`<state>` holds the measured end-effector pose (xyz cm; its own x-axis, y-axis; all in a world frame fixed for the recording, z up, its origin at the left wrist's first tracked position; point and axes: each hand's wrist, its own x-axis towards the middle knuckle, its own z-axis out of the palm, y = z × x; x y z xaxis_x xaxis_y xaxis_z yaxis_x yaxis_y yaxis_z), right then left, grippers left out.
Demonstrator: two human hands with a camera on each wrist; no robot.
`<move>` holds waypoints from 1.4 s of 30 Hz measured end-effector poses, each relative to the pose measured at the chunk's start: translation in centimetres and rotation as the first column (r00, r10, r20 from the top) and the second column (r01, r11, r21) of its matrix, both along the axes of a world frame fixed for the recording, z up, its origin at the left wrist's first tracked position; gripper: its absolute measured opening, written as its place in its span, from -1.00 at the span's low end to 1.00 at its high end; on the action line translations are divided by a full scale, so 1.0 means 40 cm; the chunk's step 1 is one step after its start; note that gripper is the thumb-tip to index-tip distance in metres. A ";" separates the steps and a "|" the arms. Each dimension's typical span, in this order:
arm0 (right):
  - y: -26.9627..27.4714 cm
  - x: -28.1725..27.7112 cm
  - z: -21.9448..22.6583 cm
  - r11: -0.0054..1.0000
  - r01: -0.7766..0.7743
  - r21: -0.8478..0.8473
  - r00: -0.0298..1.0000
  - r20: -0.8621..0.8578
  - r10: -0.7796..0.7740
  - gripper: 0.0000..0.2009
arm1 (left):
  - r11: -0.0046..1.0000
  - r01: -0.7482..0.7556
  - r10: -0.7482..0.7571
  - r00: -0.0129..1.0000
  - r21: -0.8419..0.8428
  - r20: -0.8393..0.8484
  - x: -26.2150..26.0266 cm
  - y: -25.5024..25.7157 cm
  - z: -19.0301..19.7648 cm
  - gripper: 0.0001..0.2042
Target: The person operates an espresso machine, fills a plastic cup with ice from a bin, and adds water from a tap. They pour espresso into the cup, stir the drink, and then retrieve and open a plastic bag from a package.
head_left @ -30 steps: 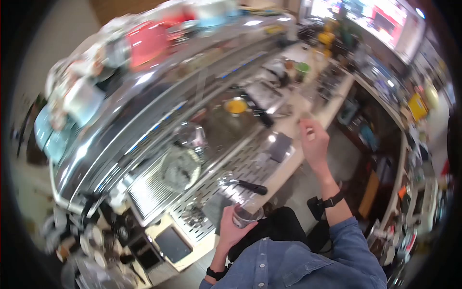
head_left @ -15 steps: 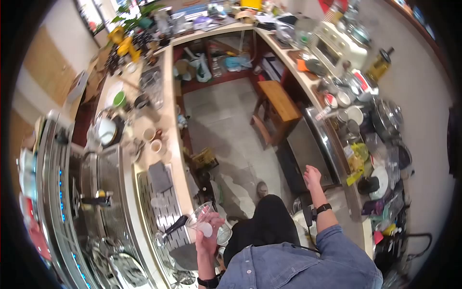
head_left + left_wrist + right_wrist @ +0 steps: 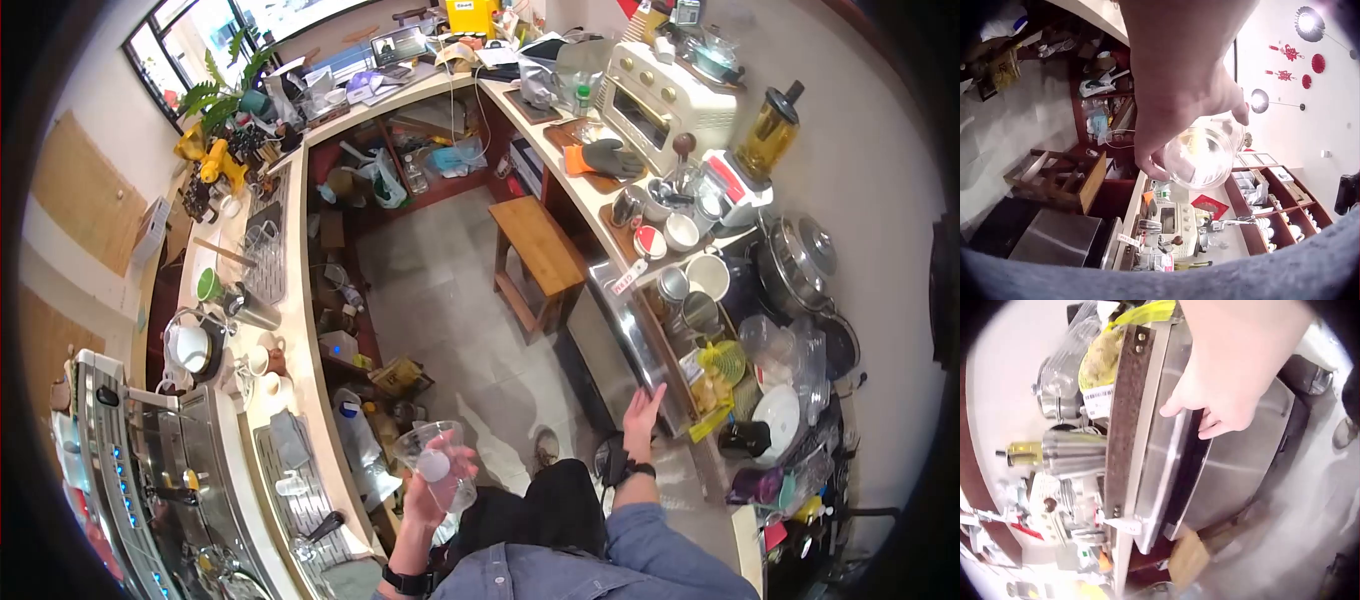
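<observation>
My left hand (image 3: pixel 425 500) holds a clear cup (image 3: pixel 447 485) in front of my body, fingers and thumb round its side. From the left wrist view the cup (image 3: pixel 1200 165) is see-through, with bright light shining in it. My right hand (image 3: pixel 641 420) is at the front edge of a stainless steel appliance (image 3: pixel 632 335) under the right counter. In the right wrist view the thumb lies over the steel top edge (image 3: pixel 1163 481), and the other fingers are at the dark gap below it, loosely bent.
A wooden stool (image 3: pixel 540 250) stands on the tiled floor beyond the appliance. Along the right counter are a cream toaster oven (image 3: pixel 650 110), cups, pots and a yellow net bag (image 3: pixel 725 365). An espresso machine (image 3: pixel 190 490) and a slotted drip tray (image 3: pixel 300 490) line the left side.
The view has swung from the espresso machine to the right counter. My right hand has come from the air down to the appliance's edge. The left hand keeps the cup and has lifted it off the drip-tray side.
</observation>
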<state>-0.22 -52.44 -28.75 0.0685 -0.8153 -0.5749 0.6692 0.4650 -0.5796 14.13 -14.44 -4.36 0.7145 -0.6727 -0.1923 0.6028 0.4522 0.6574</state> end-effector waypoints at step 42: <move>-0.600 -0.140 -0.839 0.879 -0.426 0.213 -0.713 -0.677 -0.182 -0.62 | 0.377 0.209 0.018 0.972 0.902 -0.232 -0.207 -0.042 -0.621 -0.26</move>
<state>-5.82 -76.44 -62.32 -0.0212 -0.9826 0.1847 -0.9980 0.0318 0.0546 5.83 -16.14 -29.19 0.5346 -0.0630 -0.8428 0.7486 -0.4274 0.5068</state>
